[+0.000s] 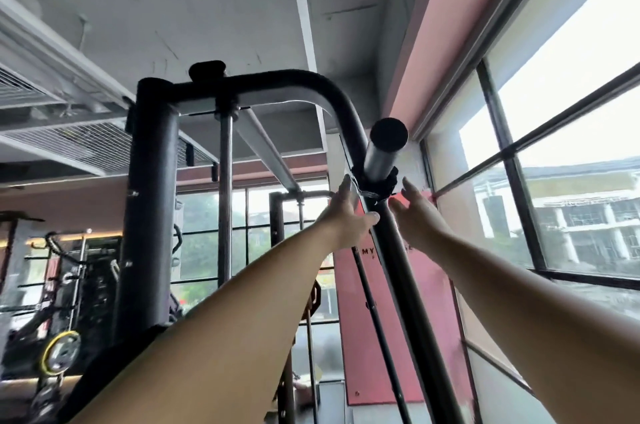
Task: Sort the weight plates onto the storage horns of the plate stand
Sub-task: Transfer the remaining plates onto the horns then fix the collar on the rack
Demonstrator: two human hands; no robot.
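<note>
Silver with a black end cap, the storage horn point(381, 155) juts out from the black rack upright point(401, 285), right of centre. The left grip point(346, 215) reaches up on its left, fingers straight and spread, tips near the black collar point(375, 182) at the horn's base; contact is unclear. The right grip point(415, 215) rises on the right, also spread, holding nothing. A yellow-rimmed weight plate point(61, 352) sits far off, lower left.

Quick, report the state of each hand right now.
Left hand: open, fingers straight beside the barbell collar, holding nothing.
Right hand: open, holding nothing.
</note>
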